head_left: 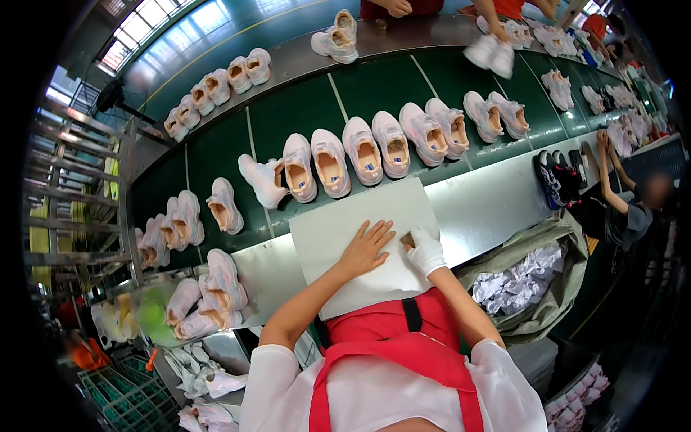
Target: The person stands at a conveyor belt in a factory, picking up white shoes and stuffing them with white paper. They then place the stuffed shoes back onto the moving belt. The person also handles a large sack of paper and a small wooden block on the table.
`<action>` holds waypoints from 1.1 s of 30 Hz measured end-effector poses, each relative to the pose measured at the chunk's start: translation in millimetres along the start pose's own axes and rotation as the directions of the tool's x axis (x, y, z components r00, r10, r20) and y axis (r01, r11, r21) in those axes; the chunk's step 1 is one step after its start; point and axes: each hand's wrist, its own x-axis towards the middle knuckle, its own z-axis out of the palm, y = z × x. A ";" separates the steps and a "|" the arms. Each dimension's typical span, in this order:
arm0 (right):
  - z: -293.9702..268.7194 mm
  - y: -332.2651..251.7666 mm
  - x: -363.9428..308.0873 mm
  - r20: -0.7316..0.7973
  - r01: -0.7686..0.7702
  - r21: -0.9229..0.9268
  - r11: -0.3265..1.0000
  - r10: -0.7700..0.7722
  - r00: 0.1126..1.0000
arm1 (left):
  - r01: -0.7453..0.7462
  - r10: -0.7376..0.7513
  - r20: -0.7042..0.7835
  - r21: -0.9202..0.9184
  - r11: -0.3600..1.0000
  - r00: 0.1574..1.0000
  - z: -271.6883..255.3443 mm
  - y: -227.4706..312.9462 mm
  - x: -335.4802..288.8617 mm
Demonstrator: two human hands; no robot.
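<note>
A large white sheet or board (327, 234) lies across the metal edge of the bench in front of me, close to my red apron. My left hand (368, 248) is bare and rests flat on it, fingers spread. Beside it, my right hand (426, 252) wears a white glove and is curled on the sheet's right part. Its bare fingertips show; whatever they may pinch is too small to make out. Just beyond the sheet stands a row of pale pink and white sneakers (362, 153) on the green belt.
More sneakers stand on the belt (288, 104), its far ledge and at left (209, 295). A sack of crumpled paper (518, 277) is at my right, near dark shoes (551, 180). A co-worker's hand holds white shoes (491, 54) across the belt. A metal rack (75, 187) stands left.
</note>
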 end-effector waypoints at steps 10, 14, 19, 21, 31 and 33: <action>1.6 5.8 14.4 -0.151 -0.067 -0.005 0.998 0.066 0.986 | 0.073 -0.076 -0.181 -0.022 0.997 0.981 19.4 3.2 3.3; 3.1 -13.3 -1.7 0.085 0.082 0.060 0.995 -0.087 0.993 | 0.056 -0.045 -0.237 0.040 0.998 0.970 26.9 6.8 4.7; 2.9 -2.1 -5.1 -0.023 0.051 0.217 0.975 -0.048 0.999 | -0.001 0.054 -0.315 0.167 0.986 0.948 20.8 1.7 -0.3; -15.3 -8.1 -8.7 -0.089 -0.140 0.197 0.970 0.160 0.983 | -0.040 0.101 -0.313 0.197 0.980 0.944 12.3 4.3 -1.0; -7.4 49.7 -15.1 0.031 0.094 0.269 0.958 -0.106 0.994 | 0.045 -0.051 -0.023 -0.220 0.974 0.998 -5.5 38.1 6.2; -27.0 46.6 -25.0 0.120 -0.010 0.152 0.988 -0.009 0.993 | 0.073 -0.075 -0.027 -0.076 0.994 0.997 16.5 18.3 -1.0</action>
